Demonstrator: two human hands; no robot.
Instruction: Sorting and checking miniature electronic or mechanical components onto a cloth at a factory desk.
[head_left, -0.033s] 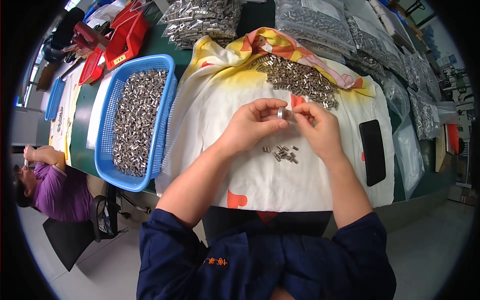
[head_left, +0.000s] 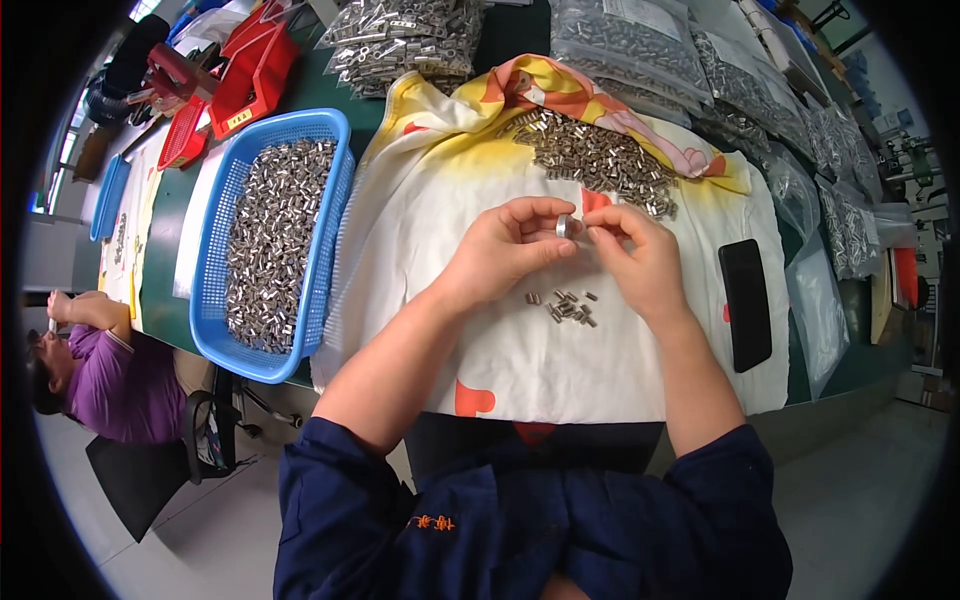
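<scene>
Round silvery metal piece (head_left: 564,226) at frame centre, pinched between fingers (head_left: 538,208) of left hand (head_left: 503,246); fingers of right hand (head_left: 642,262) curled nearly together just beside it, anything held there indiscernible. Below, loose metal cylinders (head_left: 569,313) on white cloth (head_left: 415,205); at left, blue basket (head_left: 262,371) of small metal parts (head_left: 278,240).

the green bench (head_left: 515,45) bears a cloth (head_left: 420,225), a basket (head_left: 245,363), red bins (head_left: 262,88) and bags (head_left: 405,48); on the cloth lie metal pieces (head_left: 598,160) and a phone (head_left: 746,305).

Your cloth (head_left: 400,250) bore a phone (head_left: 745,305) at right and a parts heap (head_left: 605,158) behind; a basket (head_left: 250,362) stood left.
</scene>
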